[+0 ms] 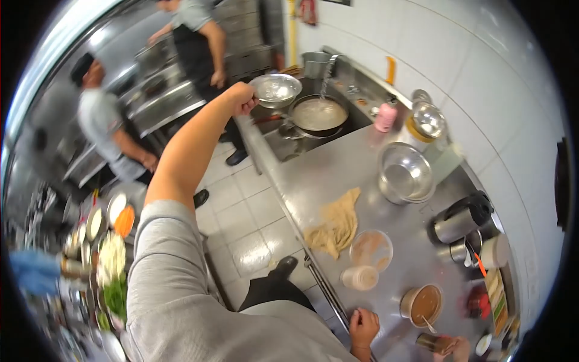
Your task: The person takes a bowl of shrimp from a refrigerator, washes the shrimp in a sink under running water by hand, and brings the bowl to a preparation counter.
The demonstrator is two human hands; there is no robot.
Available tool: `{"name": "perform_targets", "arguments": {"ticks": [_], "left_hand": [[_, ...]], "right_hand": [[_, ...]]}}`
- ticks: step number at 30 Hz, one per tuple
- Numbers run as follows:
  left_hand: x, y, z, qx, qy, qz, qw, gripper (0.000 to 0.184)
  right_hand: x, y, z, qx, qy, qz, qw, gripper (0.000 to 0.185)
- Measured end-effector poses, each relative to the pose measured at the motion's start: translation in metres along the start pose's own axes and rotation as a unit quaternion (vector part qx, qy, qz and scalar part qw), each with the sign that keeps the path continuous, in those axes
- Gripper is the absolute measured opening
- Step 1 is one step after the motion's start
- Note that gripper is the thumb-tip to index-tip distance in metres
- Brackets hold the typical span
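Note:
My left hand (242,98) is stretched out to the sink, its fingers closed at the edge of a shiny metal bowl (277,89). Just right of that bowl, a dark-rimmed pan (318,114) in the sink (283,148) holds cloudy liquid, with water running into it. My right hand (364,329) rests curled near the counter's front edge, with nothing visible in it. A white lidded tub (360,277) and a container of brown sauce (421,304) with a spoon stand near it.
A crumpled cloth (338,223), metal bowls (406,173) and a pink bottle (386,116) are on the counter. Another person's hand (458,349) holds a dark jar at the lower right. Two people (105,120) stand at the left, above trays of food (111,259).

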State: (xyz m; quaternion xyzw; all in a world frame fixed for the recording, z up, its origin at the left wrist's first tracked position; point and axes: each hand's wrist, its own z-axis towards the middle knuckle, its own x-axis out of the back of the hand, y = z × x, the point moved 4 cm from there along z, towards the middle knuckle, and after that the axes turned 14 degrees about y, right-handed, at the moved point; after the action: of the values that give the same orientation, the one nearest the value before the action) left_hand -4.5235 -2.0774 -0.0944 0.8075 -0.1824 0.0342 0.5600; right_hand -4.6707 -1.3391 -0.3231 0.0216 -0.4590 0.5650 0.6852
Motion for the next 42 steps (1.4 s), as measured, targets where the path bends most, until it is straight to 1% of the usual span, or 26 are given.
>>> {"name": "perform_targets", "arguments": {"ticks": [2, 4, 5, 6, 7, 9, 12, 16, 18, 20, 24, 26, 28, 29, 31, 32, 33, 34, 35, 36, 37, 38, 39, 40, 41, 42], "left_hand": [[0.046, -0.031, -0.072, 0.011, 0.039, -0.01, 0.999, 0.017], [0.09, -0.067, -0.129, 0.052, 0.04, 0.059, 0.996, 0.017], [0.106, -0.088, -0.166, 0.078, 0.029, 0.047, 0.995, 0.019], [0.118, -0.103, -0.21, 0.049, 0.06, 0.061, 0.995, 0.02], [0.127, -0.121, -0.255, 0.057, 0.089, 0.053, 0.993, 0.019], [0.158, -0.173, -0.309, 0.122, 0.057, 0.022, 0.991, 0.018], [0.178, -0.215, -0.426, 0.154, 0.087, -0.018, 0.984, 0.015], [0.203, -0.276, -0.551, 0.154, 0.127, -0.087, 0.976, 0.015], [0.217, -0.306, -0.606, 0.145, 0.153, -0.079, 0.974, 0.018], [0.236, -0.344, -0.658, 0.154, 0.169, -0.09, 0.969, 0.019], [0.266, -0.409, -0.784, 0.151, 0.259, -0.112, 0.947, 0.018], [0.28, -0.443, -0.85, 0.149, 0.277, -0.149, 0.937, 0.017], [0.289, -0.478, -0.919, 0.156, 0.325, -0.172, 0.917, 0.019], [0.293, -0.494, -0.955, 0.162, 0.356, -0.193, 0.9, 0.019], [0.299, -0.535, -1.029, 0.171, 0.41, -0.22, 0.868, 0.019], [0.298, -0.551, -1.066, 0.174, 0.423, -0.231, 0.859, 0.019], [0.296, -0.564, -1.105, 0.185, 0.452, -0.23, 0.842, 0.02], [0.292, -0.58, -1.141, 0.199, 0.477, -0.227, 0.825, 0.021], [0.289, -0.634, -1.166, 0.171, 0.496, -0.238, 0.817, 0.023], [0.279, -0.66, -1.2, 0.177, 0.5, -0.246, 0.811, 0.023], [0.271, -0.682, -1.235, 0.198, 0.544, -0.223, 0.784, 0.025], [0.264, -0.699, -1.266, 0.219, 0.585, -0.199, 0.755, 0.026], [0.254, -0.695, -1.298, 0.213, 0.617, -0.2, 0.731, 0.026], [0.242, -0.71, -1.322, 0.215, 0.622, -0.206, 0.725, 0.026], [0.23, -0.73, -1.351, 0.225, 0.649, -0.213, 0.694, 0.027], [0.219, -0.751, -1.378, 0.232, 0.677, -0.219, 0.663, 0.028]], "right_hand": [[0.005, -0.007, -0.005, 0.059, -0.021, 0.056, 0.996, 0.012], [0.013, -0.017, -0.008, 0.156, -0.043, 0.067, 0.985, 0.019], [0.015, -0.023, -0.006, 0.164, -0.051, 0.052, 0.984, 0.025], [0.017, -0.028, -0.005, 0.173, -0.057, 0.065, 0.981, 0.025], [0.016, -0.026, -0.003, 0.139, -0.07, 0.05, 0.987, 0.027], [0.012, -0.019, -0.007, 0.101, -0.091, 0.035, 0.99, 0.032], [0.009, -0.014, -0.015, 0.141, -0.068, 0.032, 0.987, 0.032], [0.009, -0.014, -0.022, 0.186, -0.07, 0.046, 0.979, 0.031], [0.011, -0.016, -0.024, 0.177, -0.08, 0.038, 0.98, 0.028], [0.01, -0.02, -0.027, 0.209, -0.078, 0.049, 0.973, 0.026], [0.003, -0.01, -0.038, 0.243, -0.09, -0.011, 0.966, 0.029], [-0.002, -0.005, -0.045, 0.295, -0.051, 0.002, 0.954, 0.028], [-0.028, 0.024, -0.045, 0.273, -0.112, -0.04, 0.955, 0.038], [-0.021, 0.009, -0.045, 0.291, -0.116, -0.025, 0.949, 0.038], [0.011, -0.024, -0.051, 0.454, -0.038, -0.193, 0.869, 0.041], [0.015, -0.043, -0.069, 0.47, -0.036, -0.183, 0.863, 0.041], [0.022, -0.055, -0.085, 0.391, -0.002, -0.201, 0.898, 0.04], [0.026, -0.06, -0.105, 0.309, 0.029, -0.22, 0.925, 0.05], [0.002, -0.059, -0.129, 0.246, -0.039, -0.276, 0.928, 0.061], [0.023, -0.096, -0.166, 0.263, -0.072, -0.233, 0.933, 0.06], [0.008, -0.099, -0.211, 0.293, -0.041, -0.169, 0.94, 0.061], [0.003, -0.115, -0.25, 0.31, -0.137, -0.091, 0.936, 0.061], [0.009, -0.134, -0.306, 0.351, -0.147, -0.09, 0.92, 0.061], [0.011, -0.145, -0.358, 0.33, -0.247, -0.071, 0.908, 0.064], [-0.034, -0.117, -0.403, 0.257, -0.322, 0.075, 0.908, 0.067], [0.001, -0.146, -0.44, 0.383, -0.37, -0.006, 0.847, 0.065]]}}
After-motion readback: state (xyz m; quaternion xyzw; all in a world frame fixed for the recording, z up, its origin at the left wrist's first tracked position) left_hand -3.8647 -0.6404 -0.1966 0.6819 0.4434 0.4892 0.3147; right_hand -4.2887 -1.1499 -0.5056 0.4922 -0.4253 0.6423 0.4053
